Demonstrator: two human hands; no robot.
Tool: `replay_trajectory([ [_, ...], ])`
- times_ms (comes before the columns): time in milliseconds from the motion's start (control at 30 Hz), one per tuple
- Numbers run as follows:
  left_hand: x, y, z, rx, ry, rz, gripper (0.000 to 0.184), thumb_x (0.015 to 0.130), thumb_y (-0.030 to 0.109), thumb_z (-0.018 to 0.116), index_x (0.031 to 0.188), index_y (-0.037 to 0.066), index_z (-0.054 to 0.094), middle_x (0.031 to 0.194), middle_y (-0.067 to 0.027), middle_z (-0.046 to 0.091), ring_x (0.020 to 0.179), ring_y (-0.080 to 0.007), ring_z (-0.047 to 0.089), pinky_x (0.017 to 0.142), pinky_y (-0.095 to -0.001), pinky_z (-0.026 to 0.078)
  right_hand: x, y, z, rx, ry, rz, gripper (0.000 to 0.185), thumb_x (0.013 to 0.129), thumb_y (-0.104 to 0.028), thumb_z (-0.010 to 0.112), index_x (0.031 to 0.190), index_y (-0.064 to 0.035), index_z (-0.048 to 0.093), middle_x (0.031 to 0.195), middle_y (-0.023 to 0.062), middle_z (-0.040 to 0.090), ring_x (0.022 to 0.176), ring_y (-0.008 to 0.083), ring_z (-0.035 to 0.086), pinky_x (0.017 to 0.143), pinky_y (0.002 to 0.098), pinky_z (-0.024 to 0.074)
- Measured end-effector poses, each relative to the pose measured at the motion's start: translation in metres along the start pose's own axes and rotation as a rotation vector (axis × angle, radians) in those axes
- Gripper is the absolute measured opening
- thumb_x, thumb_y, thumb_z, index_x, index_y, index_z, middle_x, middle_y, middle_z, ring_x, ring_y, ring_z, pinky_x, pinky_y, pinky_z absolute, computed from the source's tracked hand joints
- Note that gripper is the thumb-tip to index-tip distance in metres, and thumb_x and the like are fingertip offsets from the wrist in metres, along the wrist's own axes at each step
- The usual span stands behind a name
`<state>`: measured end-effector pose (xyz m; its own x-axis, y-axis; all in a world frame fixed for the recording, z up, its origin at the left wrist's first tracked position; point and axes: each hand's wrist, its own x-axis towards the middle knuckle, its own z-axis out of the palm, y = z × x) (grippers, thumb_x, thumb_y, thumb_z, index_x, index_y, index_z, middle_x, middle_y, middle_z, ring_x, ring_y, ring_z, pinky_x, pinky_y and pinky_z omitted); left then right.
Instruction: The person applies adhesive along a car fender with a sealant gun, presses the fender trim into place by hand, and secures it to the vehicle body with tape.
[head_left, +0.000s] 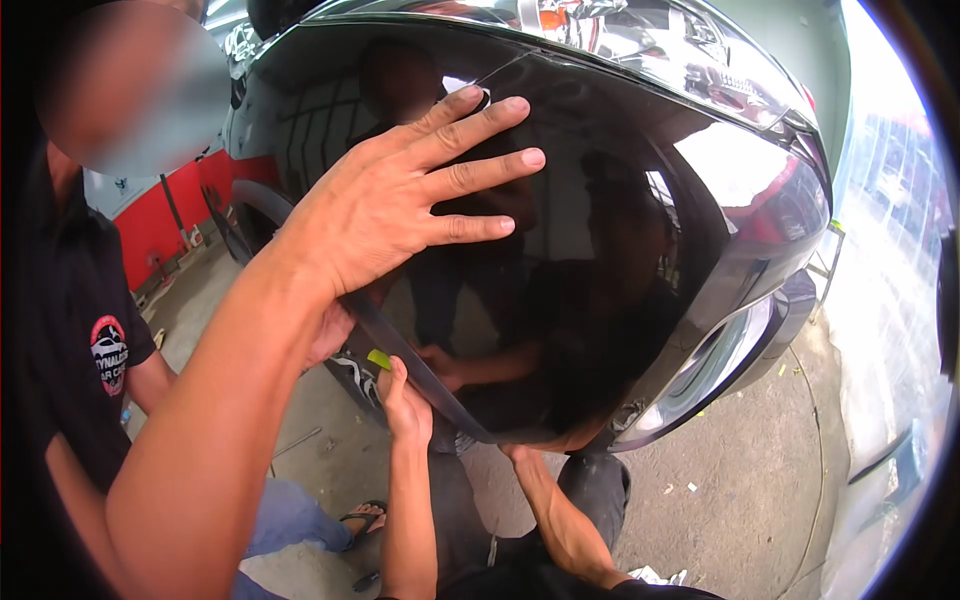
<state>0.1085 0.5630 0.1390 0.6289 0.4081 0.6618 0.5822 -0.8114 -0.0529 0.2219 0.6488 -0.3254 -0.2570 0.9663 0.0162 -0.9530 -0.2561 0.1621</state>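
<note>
A glossy black car bumper (pixel 560 250) fills the middle, reflecting people. At its wheel-arch edge, my left hand (pixel 405 408) is closed with the thumb up against a short yellow-green piece (pixel 379 358); what kind of thing it is does not show. My right hand (pixel 522 457) reaches under the bumper's bottom edge, and its fingers are hidden there. Above my hands, a co-worker's hand (pixel 390 190) lies spread on the bumper. The co-worker's other hand (pixel 330 335) is behind the arch edge, partly covered by the forearm.
The headlight (pixel 640 35) sits above the bumper, and a fog light (pixel 705 370) is low on the right. A co-worker in a black shirt (pixel 75 330) stands close on the left. Transparent sheeting (pixel 895 250) hangs at right. Small scraps lie on the concrete floor (pixel 730 500).
</note>
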Motion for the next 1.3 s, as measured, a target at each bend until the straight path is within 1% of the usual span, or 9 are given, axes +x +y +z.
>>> replay_trajectory([
  [200, -0.011, -0.002, 0.004, -0.058, 0.056, -0.038, 0.039, 0.1, 0.038, 0.061, 0.116, 0.003, 0.056, 0.105, -0.0114, 0.065, 0.089, -0.0226, 0.066, 0.075, -0.0356, 0.058, 0.001, -0.004, -0.003, 0.004, 0.012, -0.006, 0.034, 0.102, -0.03, 0.053, 0.12, -0.0036, 0.065, 0.125, 0.0092, 0.066, 0.121, 0.0248, 0.059, 0.115, 0.0489, 0.0399],
  [333, -0.04, -0.002, 0.02, -0.194, 0.205, -0.127, 0.04, 0.1, 0.039, 0.061, 0.116, 0.003, 0.056, 0.104, -0.0114, 0.064, 0.089, -0.0225, 0.066, 0.074, -0.0355, 0.058, 0.001, -0.007, -0.006, 0.005, 0.026, -0.006, 0.034, 0.102, -0.03, 0.053, 0.12, -0.0038, 0.065, 0.125, 0.0092, 0.066, 0.121, 0.0248, 0.059, 0.115, 0.049, 0.04],
  [467, -0.072, -0.006, 0.051, -0.418, 0.43, -0.283, 0.04, 0.1, 0.039, 0.061, 0.116, 0.003, 0.056, 0.104, -0.0114, 0.064, 0.088, -0.0224, 0.066, 0.074, -0.0355, 0.058, 0.001, -0.004, -0.004, 0.008, 0.027, 0.006, 0.034, 0.102, -0.03, 0.053, 0.12, -0.0039, 0.065, 0.125, 0.0091, 0.066, 0.121, 0.0249, 0.06, 0.115, 0.049, 0.0401],
  [600, -0.113, -0.013, 0.111, -0.77, 0.683, -0.527, 0.04, 0.1, 0.039, 0.061, 0.116, 0.003, 0.056, 0.104, -0.0114, 0.064, 0.088, -0.0223, 0.066, 0.074, -0.0354, 0.058, 0.001, -0.004, 0.0, 0.004, 0.025, 0.011, 0.034, 0.102, -0.031, 0.053, 0.12, -0.004, 0.065, 0.125, 0.009, 0.067, 0.121, 0.0249, 0.06, 0.115, 0.0491, 0.0403],
  [733, -0.15, -0.01, 0.171, -1.079, 0.826, -0.684, 0.041, 0.1, 0.04, 0.061, 0.116, 0.003, 0.056, 0.103, -0.0114, 0.064, 0.087, -0.0222, 0.066, 0.073, -0.0353, 0.058, -0.001, -0.003, 0.001, -0.005, 0.02, 0.015, 0.034, 0.101, -0.031, 0.054, 0.12, -0.0041, 0.065, 0.125, 0.009, 0.067, 0.121, 0.0249, 0.06, 0.115, 0.0492, 0.0404],
  [833, -0.148, 0.001, 0.182, -1.191, 0.869, -0.734, 0.041, 0.1, 0.04, 0.061, 0.116, 0.003, 0.055, 0.103, -0.0114, 0.064, 0.087, -0.0221, 0.066, 0.073, -0.0352, 0.059, 0.0, -0.003, 0.0, -0.007, 0.02, 0.023, 0.034, 0.101, -0.031, 0.054, 0.12, -0.0042, 0.065, 0.125, 0.0089, 0.067, 0.121, 0.0249, 0.06, 0.115, 0.0492, 0.0405],
  [1067, -0.164, -0.003, 0.204, -1.249, 0.901, -0.765, 0.042, 0.1, 0.041, 0.06, 0.116, 0.003, 0.055, 0.103, -0.0114, 0.064, 0.086, -0.0219, 0.066, 0.072, -0.0351, 0.059, 0.001, 0.0, 0.001, 0.0, 0.011, 0.029, 0.035, 0.101, -0.032, 0.054, 0.12, -0.0044, 0.065, 0.125, 0.0088, 0.067, 0.12, 0.0249, 0.06, 0.115, 0.0494, 0.0407],
  [1300, -0.16, -0.004, 0.188, -1.246, 0.895, -0.765, 0.042, 0.1, 0.041, 0.06, 0.116, 0.003, 0.055, 0.102, -0.0114, 0.064, 0.085, -0.0217, 0.066, 0.072, -0.0349, 0.059, 0.004, 0.002, 0.003, 0.01, 0.009, 0.037, 0.035, 0.101, -0.032, 0.054, 0.119, -0.0047, 0.065, 0.125, 0.0087, 0.067, 0.12, 0.0249, 0.06, 0.115, 0.0495, 0.0409],
])
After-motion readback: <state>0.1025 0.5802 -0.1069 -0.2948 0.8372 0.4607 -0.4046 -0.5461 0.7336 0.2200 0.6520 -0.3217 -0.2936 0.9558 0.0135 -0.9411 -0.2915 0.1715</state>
